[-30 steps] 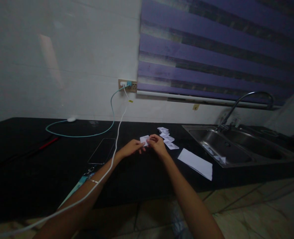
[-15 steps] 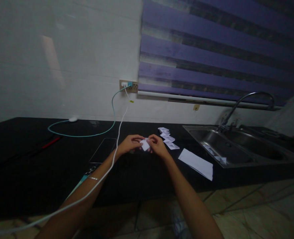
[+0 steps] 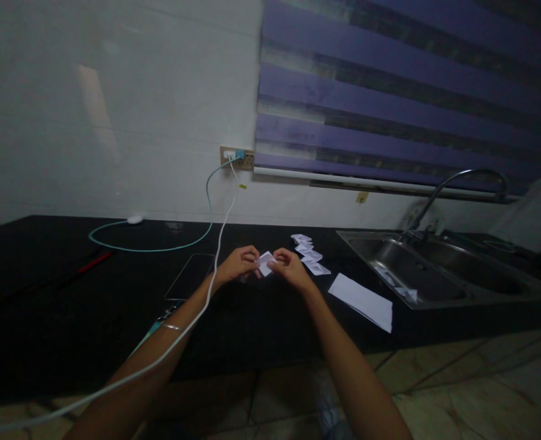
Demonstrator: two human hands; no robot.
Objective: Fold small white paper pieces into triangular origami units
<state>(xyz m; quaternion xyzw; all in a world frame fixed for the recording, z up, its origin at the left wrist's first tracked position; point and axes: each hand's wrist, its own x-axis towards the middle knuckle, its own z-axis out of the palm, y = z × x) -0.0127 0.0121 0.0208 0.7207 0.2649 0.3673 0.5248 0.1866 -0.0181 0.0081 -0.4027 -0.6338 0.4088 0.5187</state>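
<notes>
Both my hands meet over the black counter (image 3: 91,293) and pinch one small white folded paper piece (image 3: 265,263) between them. My left hand (image 3: 238,264) grips its left side with curled fingers. My right hand (image 3: 289,267) holds its right side, fingers closed on it. Just beyond my right hand lie several small folded white paper pieces (image 3: 309,252) in a row. A larger white sheet (image 3: 363,300) lies flat to the right, near the counter's front edge.
A dark phone (image 3: 190,276) lies left of my hands, with a white cable (image 3: 220,235) running up to a wall socket (image 3: 236,157). A teal cable (image 3: 151,247) loops across the counter. A steel sink (image 3: 435,272) with a curved tap (image 3: 458,180) is at the right.
My hands stay together on the paper piece. They have turned it slightly between the fingers, and my left hand's fingers have curled in closer.
</notes>
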